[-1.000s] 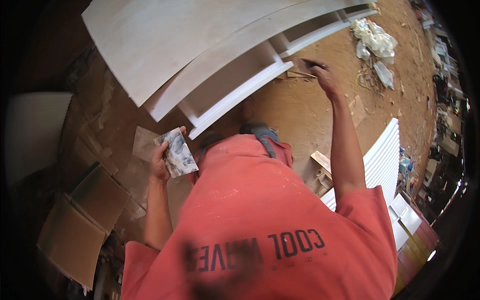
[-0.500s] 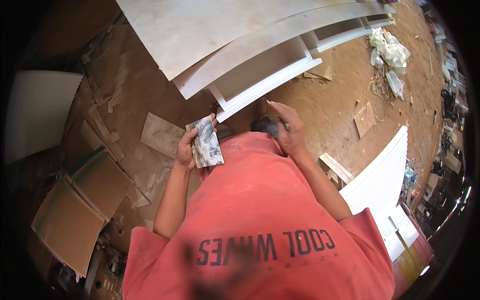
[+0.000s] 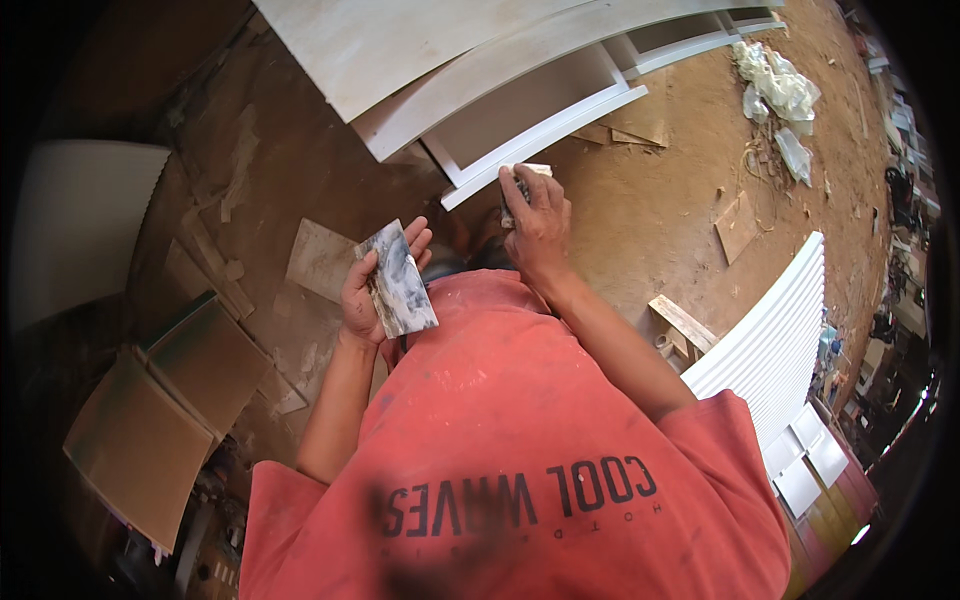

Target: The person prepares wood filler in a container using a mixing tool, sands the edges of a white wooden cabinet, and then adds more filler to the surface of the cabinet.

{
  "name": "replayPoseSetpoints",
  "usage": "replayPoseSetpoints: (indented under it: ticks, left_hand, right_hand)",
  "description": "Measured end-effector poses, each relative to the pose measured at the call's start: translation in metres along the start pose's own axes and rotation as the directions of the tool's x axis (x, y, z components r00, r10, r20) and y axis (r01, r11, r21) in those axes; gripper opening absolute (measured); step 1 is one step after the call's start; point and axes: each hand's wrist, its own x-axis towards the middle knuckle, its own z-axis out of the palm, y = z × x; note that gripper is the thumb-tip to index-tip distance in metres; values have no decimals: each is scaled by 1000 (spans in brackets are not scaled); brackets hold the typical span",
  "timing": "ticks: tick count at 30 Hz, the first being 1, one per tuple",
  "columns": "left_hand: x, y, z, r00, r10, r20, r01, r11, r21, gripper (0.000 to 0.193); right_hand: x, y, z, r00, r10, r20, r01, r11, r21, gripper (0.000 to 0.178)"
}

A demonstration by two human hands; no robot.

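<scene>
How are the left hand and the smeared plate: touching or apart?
Touching: the head view shows the left hand holding the plate, fingers at both long edges.

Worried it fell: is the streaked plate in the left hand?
In: the left hand holds the plate, thumb over its edge.

It's a rough furniture workshop I'm standing in: a long whitish cabinet (image 3: 430, 50) with open compartments, and a dusty brown floor (image 3: 650, 230) strewn with wooden offcuts (image 3: 738, 228) and crumpled plastic (image 3: 778, 88). Brown boards (image 3: 140, 440) sit to one side, a ribbed white panel (image 3: 768, 335) to the other.
</scene>
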Motion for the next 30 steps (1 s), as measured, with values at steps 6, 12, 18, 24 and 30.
replayPoseSetpoints:
  ticks: [6,12,18,24,30]
  left_hand:
    - [-28,0,-26,991,42,-128,-42,999,2,54]
    - [-9,24,-32,995,-40,-96,45,998,52,56]
    - [14,76,-40,990,-140,-28,143,967,209,57]
    - [33,127,-75,980,-199,1,193,952,236,55]
    - [36,144,-96,964,-265,7,257,942,217,55]
  right_hand:
    - [-11,-10,17,997,59,-48,-60,998,-20,59]
    - [-17,-21,13,991,128,-41,-130,990,-55,58]
    - [-7,-44,41,957,246,-156,-266,955,-129,60]
    - [-30,-58,36,937,319,-143,-342,924,-173,66]
    - [12,-35,13,914,365,-175,-401,875,-269,56]
